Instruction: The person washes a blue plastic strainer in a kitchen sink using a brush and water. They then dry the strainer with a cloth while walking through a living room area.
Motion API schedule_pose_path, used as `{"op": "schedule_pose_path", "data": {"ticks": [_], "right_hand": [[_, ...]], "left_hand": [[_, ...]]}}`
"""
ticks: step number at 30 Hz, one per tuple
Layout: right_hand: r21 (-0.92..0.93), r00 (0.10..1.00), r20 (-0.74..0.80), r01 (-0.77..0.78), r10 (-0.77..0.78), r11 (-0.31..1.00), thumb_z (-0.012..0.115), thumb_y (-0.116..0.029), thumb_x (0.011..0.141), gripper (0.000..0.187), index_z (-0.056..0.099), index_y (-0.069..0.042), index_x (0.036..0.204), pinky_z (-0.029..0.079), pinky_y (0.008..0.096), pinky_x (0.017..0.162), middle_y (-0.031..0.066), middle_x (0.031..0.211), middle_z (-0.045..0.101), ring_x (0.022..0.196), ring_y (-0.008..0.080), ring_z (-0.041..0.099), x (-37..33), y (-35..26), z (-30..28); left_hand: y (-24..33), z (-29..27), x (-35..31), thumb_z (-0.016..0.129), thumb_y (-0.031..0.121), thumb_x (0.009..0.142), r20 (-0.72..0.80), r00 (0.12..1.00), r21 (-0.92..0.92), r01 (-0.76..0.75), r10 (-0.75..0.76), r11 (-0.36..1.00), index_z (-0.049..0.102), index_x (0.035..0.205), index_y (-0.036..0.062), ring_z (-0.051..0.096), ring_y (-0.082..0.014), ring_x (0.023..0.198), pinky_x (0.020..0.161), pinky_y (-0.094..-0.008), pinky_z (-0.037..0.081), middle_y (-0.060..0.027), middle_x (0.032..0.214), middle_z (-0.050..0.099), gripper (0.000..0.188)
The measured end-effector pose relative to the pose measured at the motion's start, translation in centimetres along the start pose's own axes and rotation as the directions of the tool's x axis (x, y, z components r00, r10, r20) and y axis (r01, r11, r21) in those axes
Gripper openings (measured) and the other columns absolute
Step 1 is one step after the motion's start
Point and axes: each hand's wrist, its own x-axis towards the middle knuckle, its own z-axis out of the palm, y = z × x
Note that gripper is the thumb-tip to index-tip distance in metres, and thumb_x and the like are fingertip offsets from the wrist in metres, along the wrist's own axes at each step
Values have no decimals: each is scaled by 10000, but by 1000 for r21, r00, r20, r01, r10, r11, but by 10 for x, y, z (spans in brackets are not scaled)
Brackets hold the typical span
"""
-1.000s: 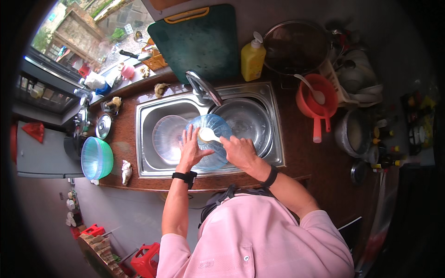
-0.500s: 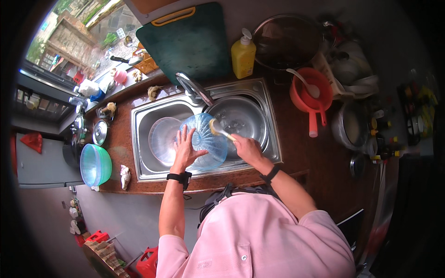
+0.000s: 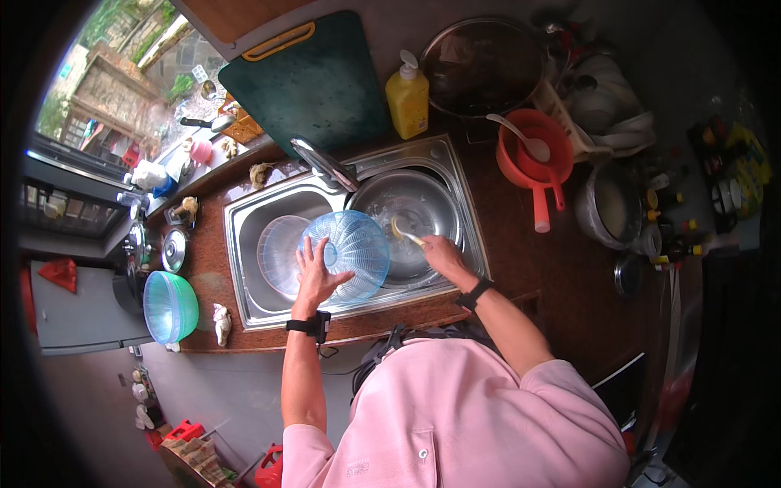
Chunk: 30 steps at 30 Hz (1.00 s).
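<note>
My left hand (image 3: pixel 316 279) lies spread, fingers apart, against the base of a blue ribbed plastic basket (image 3: pixel 362 252). The basket is tipped over, across the divider of the steel double sink (image 3: pixel 244 305). In my right hand (image 3: pixel 444 256) is a small scrubbing brush (image 3: pixel 410 237) with a pale handle, fingers wrapped round it. Its head is over the round metal basin (image 3: pixel 439 203) in the right bowl, just right of the basket and apart from it. Water shows in that basin. A clear plastic bowl (image 3: pixel 275 256) sits in the left bowl, partly hidden by the basket.
Behind the sink rise the faucet (image 3: pixel 325 165), a green cutting board (image 3: pixel 305 85) and a yellow pump bottle (image 3: pixel 407 99). Red plastic pots (image 3: pixel 521 175) and a metal pot (image 3: pixel 598 207) stand to the right. Green bowls (image 3: pixel 181 305) and a crumpled cloth (image 3: pixel 221 324) lie left.
The brush has come off the basket's edge and moved out over the metal basin with my right hand. The basket has turned slightly under my left hand. The view has shifted a little.
</note>
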Motion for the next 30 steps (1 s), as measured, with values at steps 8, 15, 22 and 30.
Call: {"op": "schedule_pose_path", "data": {"ticks": [8, 15, 22, 30], "right_hand": [[-63, 973, 58, 228, -224, 972, 575, -198, 981, 313, 718, -110, 1245, 568, 526, 780, 230, 972, 740, 901, 440, 715, -30, -41, -10], [-60, 931, -100, 347, -352, 936, 599, -174, 973, 310, 674, -95, 1264, 565, 542, 749, 235, 918, 736, 883, 441, 718, -40, -41, -13], [-352, 853, -64, 466, -518, 811, 604, -130, 971, 271, 671, -98, 1231, 561, 491, 588, 155, 863, 710, 663, 372, 721, -59, -81, -28], [-567, 668, 63, 635, -741, 525, 626, -135, 920, 331, 672, -85, 1244, 570, 390, 502, 120, 824, 707, 592, 251, 731, -70, -127, 10]], "left_hand": [[9, 10, 1, 1015, 345, 590, -135, 989, -26, -58, 54, 998, 410, 1479, 153, 176, -561, 1530, 1091, -792, 303, -224, 1711, 179, 1093], [-5, 29, -6, 997, 276, 627, -311, 927, -45, -233, 208, 971, 473, 1317, 59, 324, -533, 1477, 1171, -625, 301, -234, 1631, 352, 893], [14, 23, -20, 978, 422, 631, -258, 965, -16, 34, -37, 999, 257, 1617, 45, 234, -479, 1548, 1213, -628, 224, -213, 1656, 337, 1279], [6, 34, -17, 976, 462, 625, -237, 969, -147, 30, -64, 989, 168, 1651, 25, 212, -471, 1558, 1225, -614, 201, -233, 1671, 306, 1376]]}}
